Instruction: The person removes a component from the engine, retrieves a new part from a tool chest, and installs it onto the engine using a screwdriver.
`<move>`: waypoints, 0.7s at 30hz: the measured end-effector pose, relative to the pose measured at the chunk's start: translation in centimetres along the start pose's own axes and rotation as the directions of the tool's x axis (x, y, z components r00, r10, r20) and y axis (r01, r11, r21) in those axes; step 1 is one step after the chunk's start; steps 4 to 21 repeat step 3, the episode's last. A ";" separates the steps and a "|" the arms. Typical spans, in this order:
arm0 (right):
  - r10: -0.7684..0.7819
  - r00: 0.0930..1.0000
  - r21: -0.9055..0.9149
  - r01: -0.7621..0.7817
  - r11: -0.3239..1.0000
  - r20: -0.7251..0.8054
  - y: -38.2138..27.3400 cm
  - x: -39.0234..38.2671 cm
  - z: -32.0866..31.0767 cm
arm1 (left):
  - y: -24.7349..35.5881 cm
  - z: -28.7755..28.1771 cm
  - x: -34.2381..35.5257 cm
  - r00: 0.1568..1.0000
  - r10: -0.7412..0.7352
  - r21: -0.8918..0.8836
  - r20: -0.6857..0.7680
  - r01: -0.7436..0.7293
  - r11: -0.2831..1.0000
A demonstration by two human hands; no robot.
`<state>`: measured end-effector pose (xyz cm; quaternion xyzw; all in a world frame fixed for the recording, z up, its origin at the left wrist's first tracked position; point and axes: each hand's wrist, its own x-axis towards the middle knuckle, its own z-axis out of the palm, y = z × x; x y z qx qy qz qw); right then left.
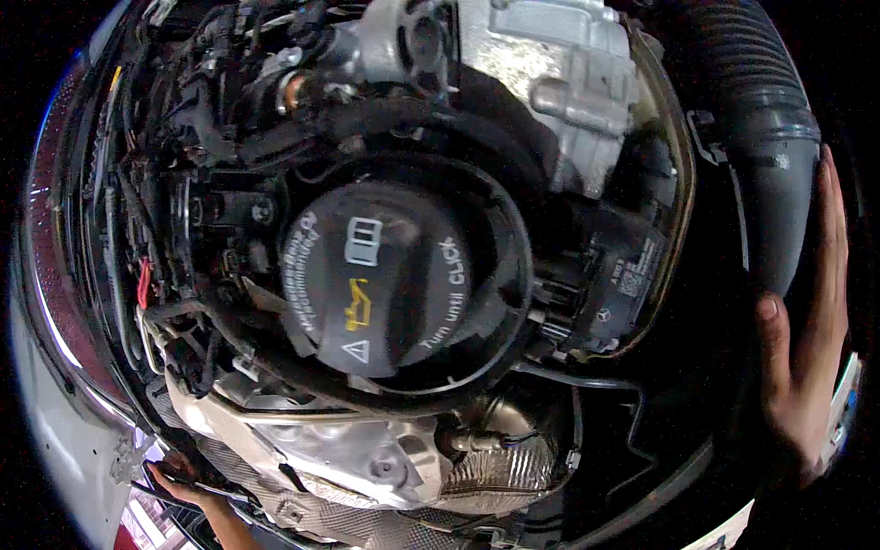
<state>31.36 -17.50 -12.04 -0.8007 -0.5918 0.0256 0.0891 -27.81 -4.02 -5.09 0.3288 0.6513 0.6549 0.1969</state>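
A large round black oil filler cap (385, 275) with a yellow oil-can symbol sits in the middle of an engine bay. At the right, my right hand (811, 367) lies along the lower end of a black ribbed air intake hose (779, 197). Its long fingers follow the hose's outer side, while the thumb rests at the inner side, with the hose between them. My left hand (197, 495) is at the lower left, beside the bay's edge. Its fingers are curled at a thin dark edge or bar, whose kind I cannot make out.
A silver metal housing (550, 73) stands at the top. Below the cap are a shiny heat shield (357, 454) and a crinkled foil-covered part (504, 467). Cables (137, 229) run down the left side. A black labelled module (619, 284) sits right of the cap.
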 end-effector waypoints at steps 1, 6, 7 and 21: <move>0.004 1.000 -0.004 -0.004 1.000 0.005 0.1 0.0 0.1 | -0.1 -0.3 0.3 0.998 0.044 0.016 0.036 -0.045 0.999; -0.010 1.000 0.037 0.011 0.999 -0.021 0.2 -0.2 0.2 | -0.5 -1.1 0.6 0.997 0.055 0.020 0.055 -0.056 0.998; -0.010 1.000 0.037 0.011 0.999 -0.021 0.2 -0.2 0.2 | -0.5 -1.1 0.6 0.997 0.055 0.020 0.055 -0.056 0.998; -0.010 1.000 0.037 0.011 0.999 -0.021 0.2 -0.2 0.2 | -0.5 -1.1 0.6 0.997 0.055 0.020 0.055 -0.056 0.998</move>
